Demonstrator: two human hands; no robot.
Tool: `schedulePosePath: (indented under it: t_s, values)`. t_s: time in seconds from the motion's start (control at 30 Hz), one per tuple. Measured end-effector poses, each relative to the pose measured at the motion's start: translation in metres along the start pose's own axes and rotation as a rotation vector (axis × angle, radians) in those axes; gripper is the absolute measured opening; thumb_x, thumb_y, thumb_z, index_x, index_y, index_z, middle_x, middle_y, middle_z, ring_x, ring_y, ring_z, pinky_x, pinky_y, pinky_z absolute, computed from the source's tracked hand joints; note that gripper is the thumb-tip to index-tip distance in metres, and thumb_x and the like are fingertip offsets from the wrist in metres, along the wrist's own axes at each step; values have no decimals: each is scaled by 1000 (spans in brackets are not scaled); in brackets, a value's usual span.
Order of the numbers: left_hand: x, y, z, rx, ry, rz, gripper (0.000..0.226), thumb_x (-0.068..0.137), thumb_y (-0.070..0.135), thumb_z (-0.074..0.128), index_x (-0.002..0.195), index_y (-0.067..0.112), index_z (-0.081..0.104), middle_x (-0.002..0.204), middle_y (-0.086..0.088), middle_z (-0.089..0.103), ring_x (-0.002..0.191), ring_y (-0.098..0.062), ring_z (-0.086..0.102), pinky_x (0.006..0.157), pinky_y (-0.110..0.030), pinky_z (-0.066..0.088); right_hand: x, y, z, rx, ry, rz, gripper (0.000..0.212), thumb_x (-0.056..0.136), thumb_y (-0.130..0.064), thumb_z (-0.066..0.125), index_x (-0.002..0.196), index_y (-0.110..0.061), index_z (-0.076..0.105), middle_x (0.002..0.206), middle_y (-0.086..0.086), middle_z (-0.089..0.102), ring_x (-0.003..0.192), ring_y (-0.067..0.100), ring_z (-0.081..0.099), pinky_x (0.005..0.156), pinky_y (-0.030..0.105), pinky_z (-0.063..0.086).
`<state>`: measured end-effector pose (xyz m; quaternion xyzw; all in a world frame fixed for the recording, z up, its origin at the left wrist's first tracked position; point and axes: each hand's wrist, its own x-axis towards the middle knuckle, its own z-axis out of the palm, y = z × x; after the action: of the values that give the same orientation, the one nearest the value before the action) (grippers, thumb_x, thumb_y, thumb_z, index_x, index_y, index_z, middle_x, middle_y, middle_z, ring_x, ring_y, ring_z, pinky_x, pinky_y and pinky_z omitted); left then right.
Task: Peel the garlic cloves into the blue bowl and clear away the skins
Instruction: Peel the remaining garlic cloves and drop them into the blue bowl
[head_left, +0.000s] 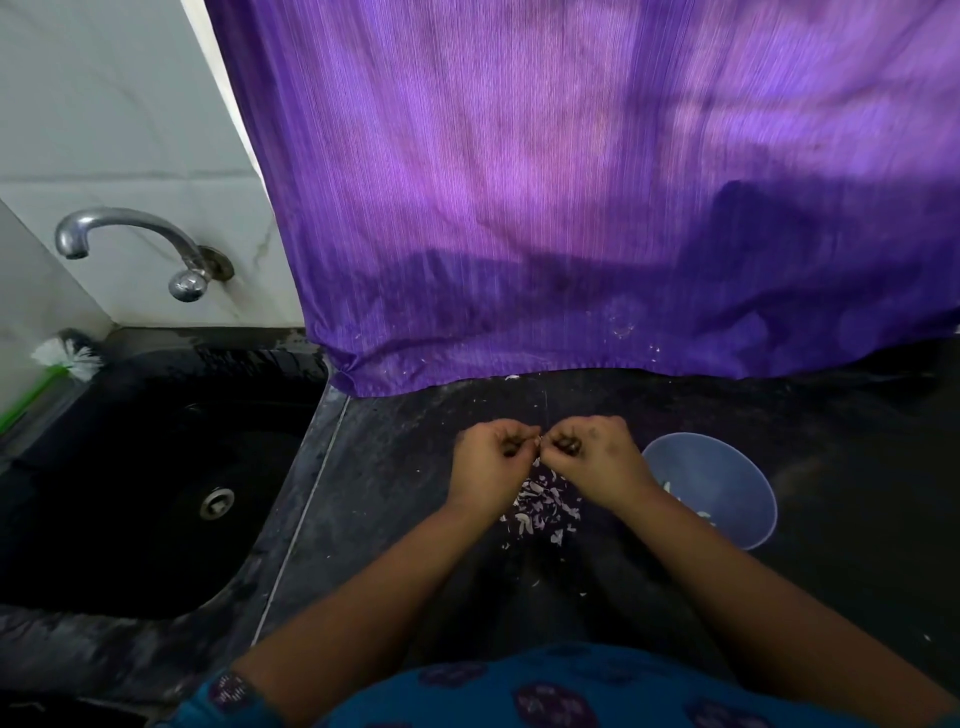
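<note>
Hands (540, 452) pinch a clove above skins (543, 506), left of bowl (727, 467).

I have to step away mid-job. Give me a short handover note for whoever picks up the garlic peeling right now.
Left hand and right hand: both curled, fingertips meeting over the counter, pinching something small between them, probably a clove; it is too small to make out.
Skins: a loose pile on the dark counter just under the hands, with stray flakes around it.
Blue bowl: to the right of the right hand, a few pale pieces inside.
Done: some peeling, judging by the pile.
Left: finish the current piece, drop it in the bowl, clear away the skins.
</note>
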<state>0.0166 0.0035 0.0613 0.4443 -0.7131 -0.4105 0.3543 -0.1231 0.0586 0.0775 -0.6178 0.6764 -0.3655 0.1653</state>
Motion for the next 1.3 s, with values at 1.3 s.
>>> schedulePosePath:
  t_s: [1.3]
  values:
    - [-9, -4, -2, -678, -132, -216, 22, 90, -3, 58, 111, 0, 67, 108, -18, 70, 105, -29, 67, 94, -35, 53, -7, -8, 15, 125, 97, -31, 11, 84, -13, 70, 76, -13, 62, 69, -7, 59, 65, 0, 57, 54, 8, 41]
